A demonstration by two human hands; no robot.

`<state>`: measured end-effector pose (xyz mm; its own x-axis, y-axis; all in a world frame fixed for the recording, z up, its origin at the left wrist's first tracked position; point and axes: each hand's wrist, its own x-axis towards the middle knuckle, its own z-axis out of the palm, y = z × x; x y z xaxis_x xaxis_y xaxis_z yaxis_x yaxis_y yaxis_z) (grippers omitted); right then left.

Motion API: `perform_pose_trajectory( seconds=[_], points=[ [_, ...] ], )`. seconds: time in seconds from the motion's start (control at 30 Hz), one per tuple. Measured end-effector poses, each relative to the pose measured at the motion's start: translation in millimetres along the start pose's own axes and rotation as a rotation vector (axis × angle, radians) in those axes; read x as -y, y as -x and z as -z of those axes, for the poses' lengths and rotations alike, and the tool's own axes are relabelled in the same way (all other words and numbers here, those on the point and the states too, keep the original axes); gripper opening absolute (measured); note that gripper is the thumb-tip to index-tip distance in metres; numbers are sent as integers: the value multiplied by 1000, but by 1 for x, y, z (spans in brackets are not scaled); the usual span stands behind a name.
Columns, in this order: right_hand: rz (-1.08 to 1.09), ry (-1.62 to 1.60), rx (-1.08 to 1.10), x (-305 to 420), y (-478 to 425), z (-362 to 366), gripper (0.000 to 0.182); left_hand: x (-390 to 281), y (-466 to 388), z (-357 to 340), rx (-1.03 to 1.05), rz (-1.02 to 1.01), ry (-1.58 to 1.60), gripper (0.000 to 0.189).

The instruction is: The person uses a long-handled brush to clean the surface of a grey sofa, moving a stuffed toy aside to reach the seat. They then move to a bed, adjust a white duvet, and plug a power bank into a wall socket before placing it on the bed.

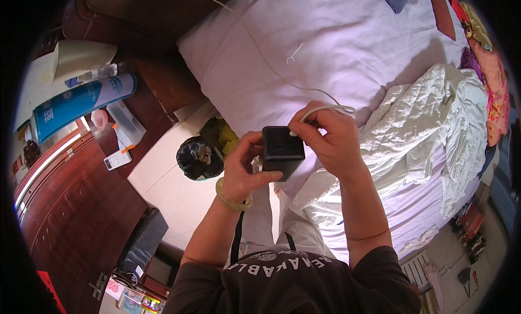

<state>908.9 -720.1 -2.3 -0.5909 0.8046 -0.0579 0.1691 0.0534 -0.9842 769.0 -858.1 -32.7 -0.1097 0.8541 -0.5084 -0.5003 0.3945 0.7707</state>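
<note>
Between my hands is a black box-shaped device, possibly a power bank, with rounded edges. My left hand grips it from its left side, the thumb along its lower front. My right hand pinches the white plug of a cable at the device's top right corner; how far the plug is inserted cannot be told. The white cable loops over my right hand and runs across the bed to the top edge of the view. A small white forked piece lies on the sheet.
A bed with a lilac sheet and a crumpled pale cover fills the right. A lined bin stands on the tiled floor. At the left, a dark wooden cabinet bears a plastic container and a blue box.
</note>
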Motion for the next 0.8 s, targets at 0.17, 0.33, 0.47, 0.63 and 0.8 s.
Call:
perform_pose_trajectory(
  seconds=[0.17,0.33,0.47,0.63,0.8],
  points=[
    [18,50,13,-1,2,0,8,-2,0,-3,-25,-8,44,66],
    [-80,-15,-18,-10,9,-5,12,-7,1,-11,-80,30,128,63],
    [-125,-4,-21,-15,11,-10,15,-5,5,-13,-126,72,148,60],
    [-171,55,-17,-16,8,-11,20,-4,4,-14,-144,81,158,60],
    [-201,71,0,-30,6,-11,22,-6,1,-17,-161,155,198,57]
  ],
)
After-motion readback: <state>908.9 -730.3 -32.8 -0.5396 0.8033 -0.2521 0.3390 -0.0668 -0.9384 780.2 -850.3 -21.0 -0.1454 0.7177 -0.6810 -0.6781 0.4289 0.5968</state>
